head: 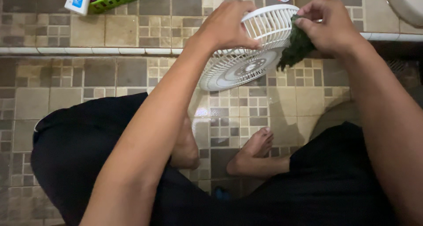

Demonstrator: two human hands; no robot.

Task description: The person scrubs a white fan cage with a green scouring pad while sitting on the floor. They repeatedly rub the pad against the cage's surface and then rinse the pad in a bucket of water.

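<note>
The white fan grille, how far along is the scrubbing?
Done: nothing shows how much of it is already clean. In hand: the left hand steadies the white fan grille by its rim, tilted above the tiled floor, while the right hand presses a dark green scrub pad to its upper right edge. Left: cannot tell; the centre and lower slats are not being touched.

left hand (227, 25) grips white fan grille (246, 58) | right hand (328, 25) presses dark green scrubber (297, 47) on rim
</note>
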